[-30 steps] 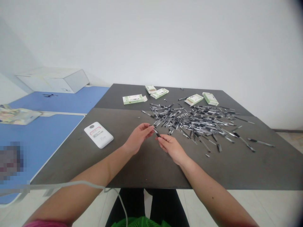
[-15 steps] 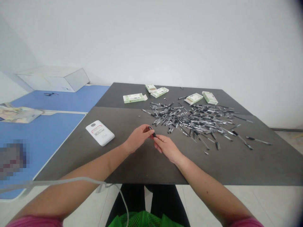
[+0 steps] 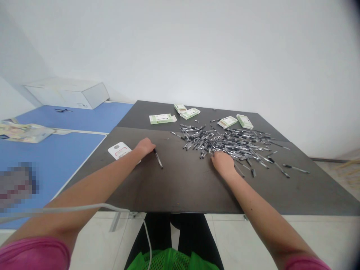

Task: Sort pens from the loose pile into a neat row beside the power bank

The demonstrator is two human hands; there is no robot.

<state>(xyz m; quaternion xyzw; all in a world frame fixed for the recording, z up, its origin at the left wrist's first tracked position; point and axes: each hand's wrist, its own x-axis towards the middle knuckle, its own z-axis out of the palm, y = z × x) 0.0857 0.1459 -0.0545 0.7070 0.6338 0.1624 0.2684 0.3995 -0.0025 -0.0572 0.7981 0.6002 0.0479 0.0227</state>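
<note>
- Black gel pen [image 3: 158, 158], in the head view, is lying by itself on the dark tabletop [image 3: 180, 191], at about 4 o'clock from the left hand [image 3: 144, 147], with its upper end just beside the fingertips.
- Both hands, close together around a pen a moment ago, are now resting well apart, and nothing is being held up between them.
- Left hand is curling its fingers down onto the tabletop; I cannot tell whether they are pinching the pen's upper end or only lying next to it.
- Right hand [image 3: 223, 163] is pressing down with curled fingers at the near edge of the pile of pens [image 3: 225, 144], which is spreading out at about 1 o'clock; its fingertips are hidden, so I cannot tell whether they are closing on anything.
- Green-and-white pen boxes [image 3: 161, 119] are sitting at 12 o'clock, beyond the pile.
- White power bank [image 3: 118, 149] is lying at 9 o'clock from the left hand, partly hidden behind the wrist.
- Blue desk [image 3: 67, 114] is standing at 10 o'clock, carrying a white cardboard box [image 3: 67, 93].
</note>
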